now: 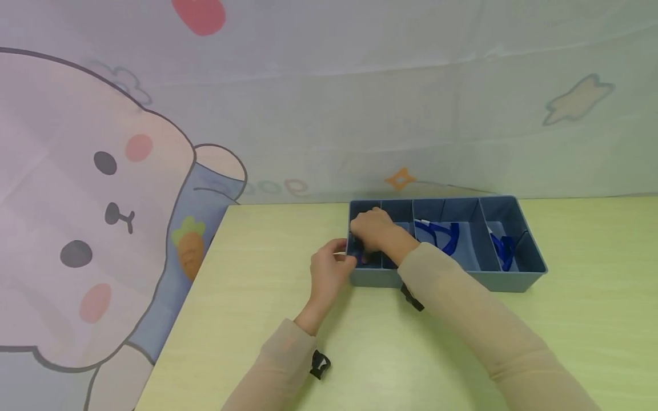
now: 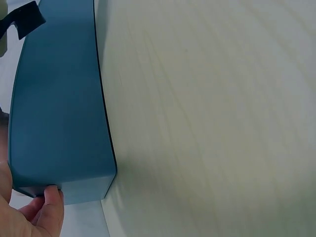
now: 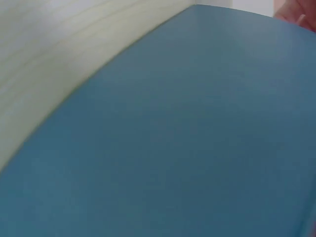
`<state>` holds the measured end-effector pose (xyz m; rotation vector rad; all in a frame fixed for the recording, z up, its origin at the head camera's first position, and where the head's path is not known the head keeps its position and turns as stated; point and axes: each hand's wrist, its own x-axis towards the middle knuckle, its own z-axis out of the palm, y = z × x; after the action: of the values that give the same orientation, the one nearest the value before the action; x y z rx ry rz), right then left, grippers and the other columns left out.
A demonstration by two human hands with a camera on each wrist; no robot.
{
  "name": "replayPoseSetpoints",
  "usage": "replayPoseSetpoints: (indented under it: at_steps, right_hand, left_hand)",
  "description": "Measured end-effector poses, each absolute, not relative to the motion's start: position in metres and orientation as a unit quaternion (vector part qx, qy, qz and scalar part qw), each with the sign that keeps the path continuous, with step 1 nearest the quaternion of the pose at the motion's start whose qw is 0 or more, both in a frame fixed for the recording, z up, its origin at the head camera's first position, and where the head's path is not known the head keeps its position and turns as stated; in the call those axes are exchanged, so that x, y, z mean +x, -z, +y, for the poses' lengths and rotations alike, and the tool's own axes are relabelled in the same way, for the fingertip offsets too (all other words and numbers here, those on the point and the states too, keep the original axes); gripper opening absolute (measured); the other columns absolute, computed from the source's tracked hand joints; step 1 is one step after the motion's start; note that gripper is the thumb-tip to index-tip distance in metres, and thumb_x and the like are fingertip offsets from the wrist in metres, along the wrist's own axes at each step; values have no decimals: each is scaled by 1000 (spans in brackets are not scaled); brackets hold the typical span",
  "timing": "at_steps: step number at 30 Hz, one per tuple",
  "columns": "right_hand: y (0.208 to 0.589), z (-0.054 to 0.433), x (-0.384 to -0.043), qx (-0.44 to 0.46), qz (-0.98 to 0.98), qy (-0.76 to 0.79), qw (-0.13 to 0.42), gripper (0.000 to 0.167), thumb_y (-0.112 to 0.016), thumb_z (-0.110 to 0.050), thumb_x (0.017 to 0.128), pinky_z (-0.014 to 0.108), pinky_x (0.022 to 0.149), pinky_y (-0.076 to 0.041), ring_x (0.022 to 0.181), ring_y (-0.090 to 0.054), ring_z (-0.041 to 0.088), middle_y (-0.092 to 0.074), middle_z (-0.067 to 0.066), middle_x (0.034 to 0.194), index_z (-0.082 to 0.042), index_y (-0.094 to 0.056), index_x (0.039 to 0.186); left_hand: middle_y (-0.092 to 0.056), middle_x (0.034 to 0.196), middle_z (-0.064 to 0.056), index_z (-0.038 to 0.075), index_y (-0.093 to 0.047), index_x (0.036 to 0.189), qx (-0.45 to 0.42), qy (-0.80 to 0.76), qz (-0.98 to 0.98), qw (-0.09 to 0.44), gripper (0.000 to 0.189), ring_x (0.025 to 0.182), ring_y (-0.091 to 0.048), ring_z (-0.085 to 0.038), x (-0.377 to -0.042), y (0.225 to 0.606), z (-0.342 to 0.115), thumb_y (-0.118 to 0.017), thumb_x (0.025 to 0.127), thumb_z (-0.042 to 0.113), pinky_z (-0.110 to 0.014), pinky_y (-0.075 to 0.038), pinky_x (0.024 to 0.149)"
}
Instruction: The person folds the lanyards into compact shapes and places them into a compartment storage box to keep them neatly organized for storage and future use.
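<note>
A blue-grey divided storage box [image 1: 437, 279] stands on the table. My left hand [image 1: 331, 267] grips its left end; in the left wrist view its fingers [image 2: 51, 210] press the outside of the short end wall. My right hand [image 1: 377, 228] reaches down into the leftmost compartments. Its fingertips are mostly hidden there, beside something dark blue [image 1: 359, 258] that is too small to make out. A blue strap with a white end [image 1: 451, 238] lies in the wide middle section, and another blue strap [image 1: 506, 251] in the right section.
The box stands on a pale yellow-green table [image 1: 267, 257], near its back edge. Behind the table hangs a printed cloth [image 1: 334, 114] with a cartoon animal at the left. Black wrist straps [image 1: 320, 365] show beneath both sleeves. The box's long front wall [image 3: 187, 138] fills most of the right wrist view.
</note>
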<state>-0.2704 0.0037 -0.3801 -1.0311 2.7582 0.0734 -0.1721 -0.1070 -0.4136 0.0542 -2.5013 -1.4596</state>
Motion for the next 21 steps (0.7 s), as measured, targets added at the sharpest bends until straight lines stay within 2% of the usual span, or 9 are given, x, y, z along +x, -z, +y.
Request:
replayPoseSetpoints:
  at_steps: [4, 8, 12, 15, 18, 21]
  right_hand:
    - [367, 10, -271, -358, 927, -1, 111, 40, -87, -33, 63, 42, 81, -49, 75, -58, 20, -65, 1, 82, -8, -69, 89]
    - [353, 27, -274, -388, 914, 46, 112, 32, -79, -26, 76, 38, 76, -52, 83, -62, 22, -68, 5, 93, -5, -71, 98]
    - [341, 53, -275, -420, 896, 108, 97, 33, -67, -23, 87, 41, 87, -49, 102, -60, 27, -65, 12, 111, -2, -66, 112]
    - [332, 76, -273, -431, 888, 143, 80, 38, -64, -22, 89, 45, 93, -44, 113, -54, 32, -60, 15, 120, 0, -60, 120]
    - [324, 103, -270, -432, 888, 150, 56, 42, -63, -23, 90, 50, 98, -38, 120, -47, 36, -55, 18, 126, 1, -57, 124]
    - [317, 131, -262, -424, 895, 136, 29, 45, -62, -25, 91, 54, 101, -33, 124, -41, 40, -50, 22, 131, 2, -54, 126]
  left_hand:
    - [-69, 98, -14, -3, -67, 104, 16, 502, -856, 123, 31, 75, -68, -20, -173, 415, -106, -59, 74, -2, -28, -54, 60]
    - [-69, 98, -15, -3, -66, 105, 14, 507, -854, 116, 32, 76, -67, -21, -176, 416, -106, -59, 74, -1, -28, -54, 61]
    - [-67, 102, -15, -2, -65, 109, 11, 522, -848, 88, 33, 80, -67, -21, -175, 416, -110, -58, 77, -1, -28, -54, 62]
    - [-65, 107, -14, -1, -62, 115, -4, 522, -851, 56, 31, 87, -66, -23, -174, 413, -119, -59, 85, 5, -30, -55, 67]
    - [-62, 115, -13, 2, -58, 123, -39, 503, -863, 15, 34, 97, -62, -26, -173, 409, -131, -57, 93, 19, -36, -53, 79]
    - [-56, 126, -11, 4, -52, 130, -81, 472, -878, -27, 44, 108, -57, -27, -171, 402, -149, -50, 97, 33, -42, -47, 90]
